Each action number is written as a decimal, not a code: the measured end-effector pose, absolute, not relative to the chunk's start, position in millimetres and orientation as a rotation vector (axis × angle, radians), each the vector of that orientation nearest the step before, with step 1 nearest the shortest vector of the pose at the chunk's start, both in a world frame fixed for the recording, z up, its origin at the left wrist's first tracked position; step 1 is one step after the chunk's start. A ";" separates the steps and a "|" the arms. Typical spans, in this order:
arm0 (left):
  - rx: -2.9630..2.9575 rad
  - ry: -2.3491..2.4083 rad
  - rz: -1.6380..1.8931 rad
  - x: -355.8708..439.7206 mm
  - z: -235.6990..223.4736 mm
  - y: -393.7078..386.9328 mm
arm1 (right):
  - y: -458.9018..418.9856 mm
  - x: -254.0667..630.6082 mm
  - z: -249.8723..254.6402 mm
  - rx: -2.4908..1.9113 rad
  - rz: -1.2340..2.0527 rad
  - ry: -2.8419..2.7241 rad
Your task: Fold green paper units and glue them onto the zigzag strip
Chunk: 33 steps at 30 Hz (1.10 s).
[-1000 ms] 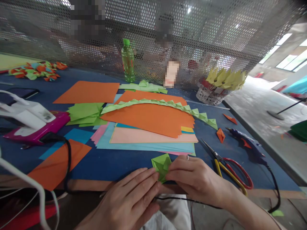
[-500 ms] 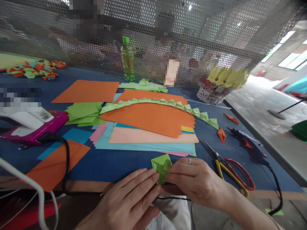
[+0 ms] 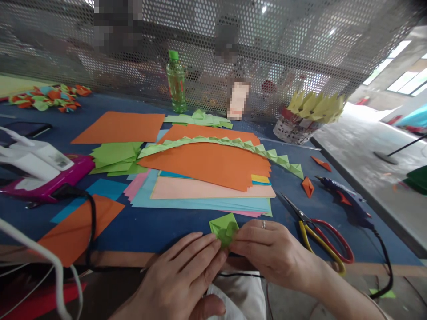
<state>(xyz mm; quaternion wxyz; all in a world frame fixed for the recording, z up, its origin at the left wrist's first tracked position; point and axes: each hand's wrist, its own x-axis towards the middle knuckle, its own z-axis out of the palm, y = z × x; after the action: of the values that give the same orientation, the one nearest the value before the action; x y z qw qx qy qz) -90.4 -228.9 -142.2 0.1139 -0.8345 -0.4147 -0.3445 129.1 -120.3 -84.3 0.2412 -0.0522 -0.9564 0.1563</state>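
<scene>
A small folded sheet of green paper (image 3: 223, 226) lies near the table's front edge, its right side turned inward. My right hand (image 3: 267, 244), wearing a ring, pinches its lower right side. With its fingers stretched out, my left hand (image 3: 180, 271) presses fingertips on the lower left edge of the green paper, hiding that corner. Right of my hands rest scissors (image 3: 308, 222) with one red and one yellow handle. Beyond my hands is a stack of colored sheets, with orange paper (image 3: 207, 160) on top and a zigzag strip of green folded pieces (image 3: 213, 140) across it.
At left stand a magenta power strip (image 3: 80, 166), a black cable and loose green sheets (image 3: 116, 155). A glue gun (image 3: 350, 198) lies at right. Behind are a green bottle (image 3: 176, 84), a pot of yellow paper points (image 3: 295, 124) and a perforated metal screen (image 3: 200, 26).
My left fingers have shifted slightly to the right along the paper's lower edge, covering more of it, and the thumb has moved a little. The right hand keeps its pinch.
</scene>
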 end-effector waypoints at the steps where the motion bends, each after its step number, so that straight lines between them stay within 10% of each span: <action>1: -2.455 -1.219 -1.008 -90.6 -141.8 -228.9 | -120.0 129.4 -85.0 -0.151 0.432 -2.619; 26: -2.515 -1.262 -0.989 -91.2 -136.4 -234.0 | -149.8 136.5 -104.1 -0.399 0.095 -2.628; 33: -2.567 -1.321 -1.141 -89.8 -127.7 -237.2 | -143.9 140.9 -93.7 -0.545 0.424 -2.448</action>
<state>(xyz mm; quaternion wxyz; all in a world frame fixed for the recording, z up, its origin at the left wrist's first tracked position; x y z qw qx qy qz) -89.8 -237.2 -127.7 0.0185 -0.8269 -0.4254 -0.3675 140.9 -143.9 -93.7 0.2947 -0.2046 -0.9197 0.1594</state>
